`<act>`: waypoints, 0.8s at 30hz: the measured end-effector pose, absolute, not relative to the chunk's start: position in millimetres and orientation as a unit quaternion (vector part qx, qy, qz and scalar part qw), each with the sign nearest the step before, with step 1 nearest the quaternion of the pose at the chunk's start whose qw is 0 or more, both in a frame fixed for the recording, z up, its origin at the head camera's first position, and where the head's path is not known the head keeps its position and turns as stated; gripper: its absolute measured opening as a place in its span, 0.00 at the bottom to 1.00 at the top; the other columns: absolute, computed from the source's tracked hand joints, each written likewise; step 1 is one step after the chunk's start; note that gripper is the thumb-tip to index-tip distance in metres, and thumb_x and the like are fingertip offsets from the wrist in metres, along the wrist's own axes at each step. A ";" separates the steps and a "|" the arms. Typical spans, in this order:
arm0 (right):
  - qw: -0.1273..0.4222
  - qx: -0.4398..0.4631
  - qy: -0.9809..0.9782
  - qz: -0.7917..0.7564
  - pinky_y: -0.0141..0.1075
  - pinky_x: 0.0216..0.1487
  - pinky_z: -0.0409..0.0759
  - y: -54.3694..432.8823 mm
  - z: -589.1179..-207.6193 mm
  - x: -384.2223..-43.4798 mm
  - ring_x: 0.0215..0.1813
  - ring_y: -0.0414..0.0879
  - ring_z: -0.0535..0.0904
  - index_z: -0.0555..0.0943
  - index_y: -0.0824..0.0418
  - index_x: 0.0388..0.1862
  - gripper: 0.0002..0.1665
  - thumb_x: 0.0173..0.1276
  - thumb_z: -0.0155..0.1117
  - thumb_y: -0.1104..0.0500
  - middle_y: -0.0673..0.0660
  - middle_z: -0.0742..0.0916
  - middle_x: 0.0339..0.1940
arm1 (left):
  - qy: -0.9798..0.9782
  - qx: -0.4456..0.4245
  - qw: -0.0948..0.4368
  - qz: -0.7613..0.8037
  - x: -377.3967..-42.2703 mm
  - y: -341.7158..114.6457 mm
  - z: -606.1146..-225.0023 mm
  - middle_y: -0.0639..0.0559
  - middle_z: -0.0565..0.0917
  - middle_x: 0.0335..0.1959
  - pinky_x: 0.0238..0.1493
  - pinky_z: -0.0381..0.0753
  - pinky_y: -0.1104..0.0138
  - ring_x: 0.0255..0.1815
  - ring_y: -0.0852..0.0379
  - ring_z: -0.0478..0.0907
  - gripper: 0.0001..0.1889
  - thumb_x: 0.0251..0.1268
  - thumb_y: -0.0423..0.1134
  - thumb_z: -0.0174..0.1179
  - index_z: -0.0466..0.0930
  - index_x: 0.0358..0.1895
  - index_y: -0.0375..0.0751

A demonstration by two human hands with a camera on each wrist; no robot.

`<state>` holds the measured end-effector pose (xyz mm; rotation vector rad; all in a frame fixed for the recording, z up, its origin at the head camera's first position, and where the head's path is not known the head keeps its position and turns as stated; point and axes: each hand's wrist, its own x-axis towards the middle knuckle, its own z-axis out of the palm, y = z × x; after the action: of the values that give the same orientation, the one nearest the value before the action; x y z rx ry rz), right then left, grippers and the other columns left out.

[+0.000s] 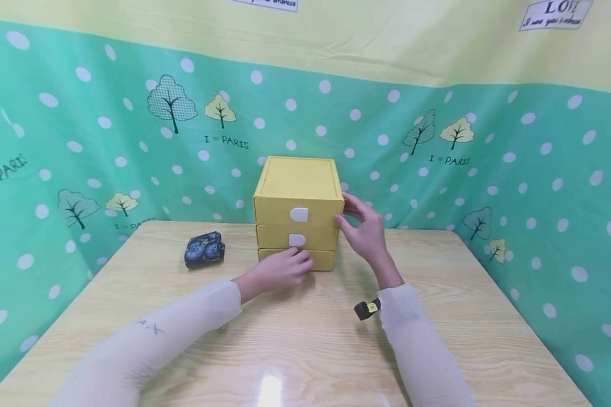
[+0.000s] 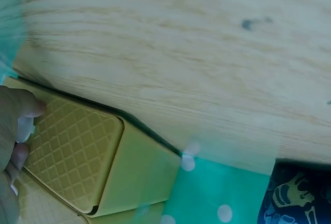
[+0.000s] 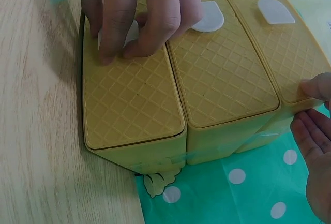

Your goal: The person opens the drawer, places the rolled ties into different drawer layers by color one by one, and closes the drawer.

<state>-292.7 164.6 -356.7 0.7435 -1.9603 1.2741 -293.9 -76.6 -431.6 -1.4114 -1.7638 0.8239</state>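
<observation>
A yellow three-drawer box (image 1: 300,178) stands upright at the far middle of the table, each drawer with a white tab handle. At the bottom drawer (image 3: 134,94), my left hand (image 1: 285,268) pinches the white tab (image 2: 24,130) between thumb and fingers, which partly hide it. The drawer front has a diamond pattern and looks nearly flush with the box. My right hand (image 1: 364,229) holds the box's upper right side, its thumb on the front edge of the top drawer (image 3: 289,53) and its fingers along the side wall.
A folded dark blue patterned cloth item (image 1: 204,249) lies on the table left of the box. The wooden table (image 1: 183,328) ends against a green dotted curtain (image 1: 295,124) behind. A black strap with a yellow mark (image 1: 368,308) hangs at my right sleeve.
</observation>
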 end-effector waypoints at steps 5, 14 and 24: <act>0.343 0.287 -0.757 0.476 0.44 0.58 0.85 166.6 -357.4 -295.6 0.54 0.58 0.86 0.77 0.67 0.68 0.32 0.64 0.72 0.73 0.65 0.86 0.58 | -0.689 -0.541 0.351 0.330 -292.4 -74.1 -428.6 0.53 0.80 0.46 0.46 0.79 0.63 0.50 0.50 0.75 0.08 0.69 0.35 0.59 0.88 0.39 0.49; 0.342 0.289 -0.757 0.476 0.37 0.58 0.85 166.7 -357.6 -293.2 0.54 0.55 0.86 0.78 0.66 0.68 0.30 0.66 0.72 0.69 0.63 0.87 0.57 | -0.682 -0.546 0.361 0.326 -290.7 -73.0 -426.9 0.54 0.80 0.43 0.42 0.79 0.64 0.48 0.51 0.75 0.08 0.68 0.37 0.60 0.88 0.34 0.53; 0.340 0.286 -0.760 0.475 0.40 0.59 0.85 166.4 -358.0 -292.5 0.55 0.55 0.86 0.78 0.65 0.68 0.31 0.66 0.72 0.69 0.62 0.86 0.59 | -0.685 -0.546 0.352 0.329 -287.8 -73.7 -426.8 0.53 0.79 0.44 0.44 0.79 0.64 0.49 0.50 0.75 0.08 0.69 0.37 0.60 0.88 0.35 0.52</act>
<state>-292.5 166.4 -358.0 0.7435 -1.9769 1.2365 -287.8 -73.7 -426.8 -1.4126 -1.7729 0.8520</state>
